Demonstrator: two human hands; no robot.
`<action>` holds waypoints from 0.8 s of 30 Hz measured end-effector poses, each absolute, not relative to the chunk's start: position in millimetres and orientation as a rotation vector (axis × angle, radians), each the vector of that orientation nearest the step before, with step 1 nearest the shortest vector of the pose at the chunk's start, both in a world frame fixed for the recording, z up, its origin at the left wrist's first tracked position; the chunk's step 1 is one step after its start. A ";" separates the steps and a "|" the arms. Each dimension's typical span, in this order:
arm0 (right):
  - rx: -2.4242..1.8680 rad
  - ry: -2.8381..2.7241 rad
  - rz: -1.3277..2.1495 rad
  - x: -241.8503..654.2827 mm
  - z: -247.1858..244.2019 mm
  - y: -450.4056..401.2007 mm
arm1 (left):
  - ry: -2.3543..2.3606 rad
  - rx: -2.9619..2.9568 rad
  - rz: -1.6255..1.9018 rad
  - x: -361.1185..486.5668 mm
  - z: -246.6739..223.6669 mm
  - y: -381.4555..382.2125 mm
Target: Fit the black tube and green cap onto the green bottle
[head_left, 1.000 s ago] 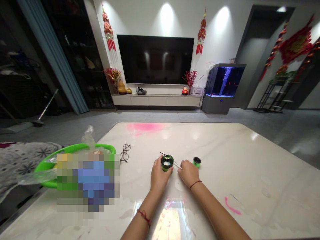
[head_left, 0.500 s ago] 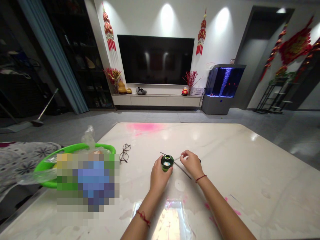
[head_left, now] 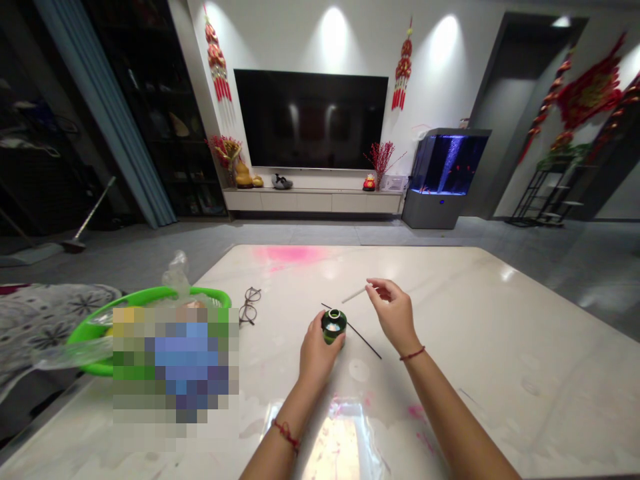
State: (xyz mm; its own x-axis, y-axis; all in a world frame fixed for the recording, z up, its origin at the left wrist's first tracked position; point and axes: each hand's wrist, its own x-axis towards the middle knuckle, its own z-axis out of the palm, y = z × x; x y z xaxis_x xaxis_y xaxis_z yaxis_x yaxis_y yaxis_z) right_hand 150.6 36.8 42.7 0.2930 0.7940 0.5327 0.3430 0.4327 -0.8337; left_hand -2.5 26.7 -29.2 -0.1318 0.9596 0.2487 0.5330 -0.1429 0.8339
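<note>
A small dark green glass bottle [head_left: 334, 323] with an open round mouth stands upright on the pale table. My left hand [head_left: 319, 350] wraps round it from the left and the near side. Above the table, to the right of the bottle, my right hand [head_left: 393, 308] pinches one end of a thin whitish stick [head_left: 354, 295]. Its free tip points left and down, behind and a little above the bottle mouth, apart from it. A thin black stick [head_left: 366, 341] lies slantwise on the table, partly hidden behind the bottle.
A pair of glasses [head_left: 249, 307] lies left of the bottle. Further left is a green basket [head_left: 90, 320] with bags in it, partly blurred out. Pink stains [head_left: 293, 253] mark the marble-look table [head_left: 500, 333]. A television [head_left: 313, 120] and a fish tank [head_left: 447, 163] stand beyond.
My right hand has lifted up and to the right, drawing the whitish stick away from beside the bottle. My left hand and the bottle have stayed in place.
</note>
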 end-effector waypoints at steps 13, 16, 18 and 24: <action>-1.078 -1.466 0.401 124.3 32.7 30.6 | 1.647 1.673 1.194 -3.5 -25.8 26.2; -1.116 -1.484 0.422 122.6 23.0 34.9 | 1.644 1.685 1.187 -3.7 -25.4 25.8; -1.133 -1.492 0.437 121.6 17.2 37.1 | 1.644 1.689 1.188 -3.8 -25.3 25.5; -1.159 -1.526 0.478 118.0 6.3 40.2 | 1.658 1.702 1.184 -4.0 -24.8 25.4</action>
